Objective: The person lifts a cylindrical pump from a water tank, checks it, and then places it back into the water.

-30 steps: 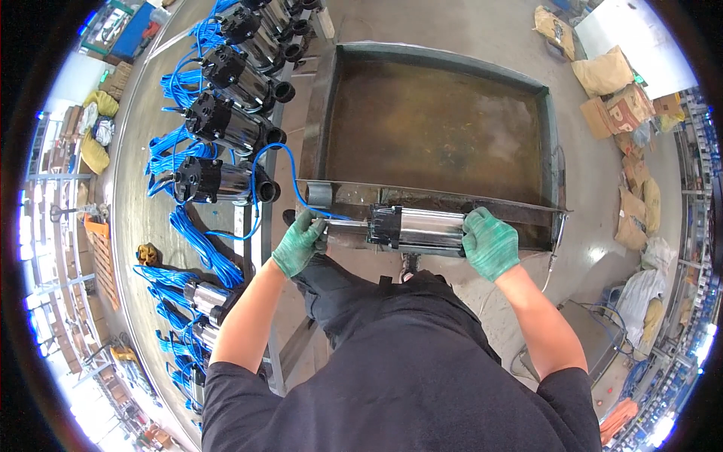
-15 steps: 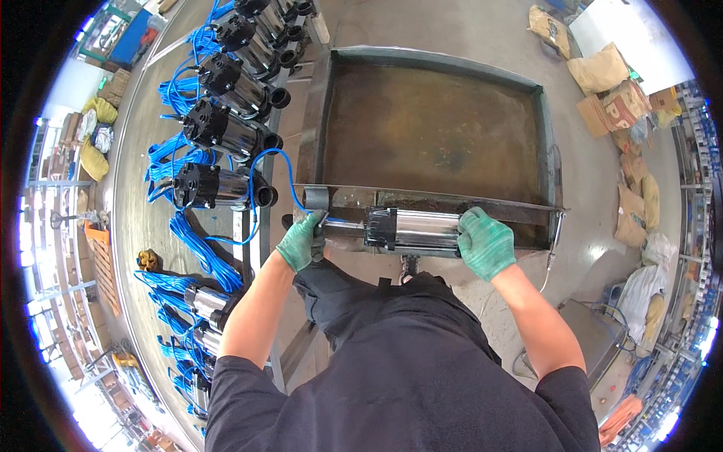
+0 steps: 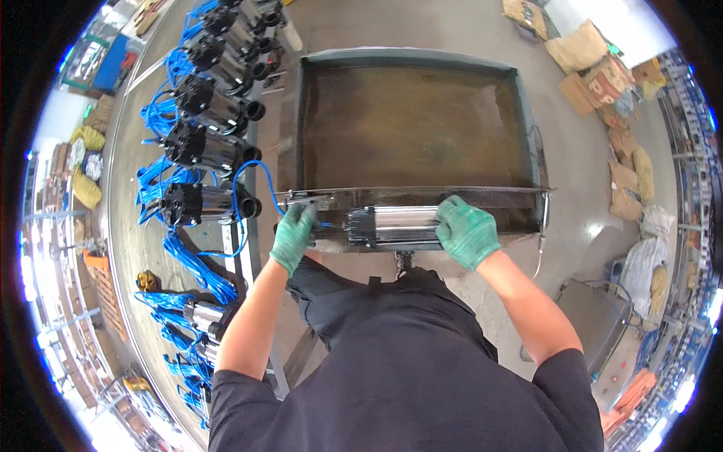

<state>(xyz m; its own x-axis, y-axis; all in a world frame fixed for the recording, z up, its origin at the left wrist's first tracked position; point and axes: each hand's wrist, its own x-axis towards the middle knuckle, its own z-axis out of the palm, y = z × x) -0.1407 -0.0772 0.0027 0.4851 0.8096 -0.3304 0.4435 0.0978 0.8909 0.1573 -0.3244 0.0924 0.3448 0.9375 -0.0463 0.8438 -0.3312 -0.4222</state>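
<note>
A submersible pump (image 3: 403,220) with a shiny steel body and a black end lies crosswise in front of me, at the near edge of the tank. My right hand (image 3: 468,233), in a green glove, is closed round its right end. My left hand (image 3: 294,235), gloved alike, is beside the tank's near left corner, left of the pump's black end. Its fingers are bent together by a small grey metal piece (image 3: 320,202); what they hold is hidden. A blue cable (image 3: 265,175) loops from the bench toward this hand and the pump's black end.
A shallow metal tank (image 3: 414,128) with brownish liquid stands ahead. On the bench (image 3: 132,226) at my left, several similar pumps (image 3: 199,203) lie in a row with coiled blue cables (image 3: 199,267). Cardboard boxes (image 3: 606,81) and sacks (image 3: 623,188) lie along the right.
My left hand has moved slightly forward, and the metal shaft seen between it and the pump no longer shows. The right hand keeps its hold. The whole view has shifted a little.
</note>
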